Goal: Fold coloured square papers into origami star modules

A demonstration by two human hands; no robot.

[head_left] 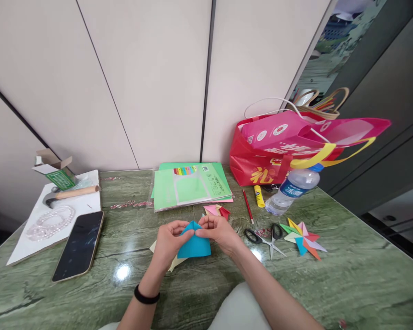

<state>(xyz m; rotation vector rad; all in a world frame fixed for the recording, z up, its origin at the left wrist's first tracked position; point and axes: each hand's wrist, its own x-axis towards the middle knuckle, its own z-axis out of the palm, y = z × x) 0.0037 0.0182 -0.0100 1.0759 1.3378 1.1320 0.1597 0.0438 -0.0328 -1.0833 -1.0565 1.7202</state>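
A blue sheet of paper point(194, 246) is held up between both hands, its top corners folded in to a point. My left hand point(172, 238) pinches its left side, thumb in front and fingers behind. On the other side my right hand point(217, 231) grips the paper the same way, the two thumb tips close together near the peak. Pale yellow paper point(176, 263) lies partly hidden under the left hand. Just beyond the fingers are folded pink and red paper pieces point(217, 210). Open scissors point(266, 239) rest to the right of my right hand.
Behind the hands lies a pack of coloured paper point(189, 185). Rightward are a red pencil point(248, 206), glue stick point(259, 196), water bottle point(291, 192), multicoloured paper star point(304, 237) and red bag point(254, 160). Leftward are a phone point(78, 246), hammer point(72, 193), beads point(51, 223) and small box point(57, 172).
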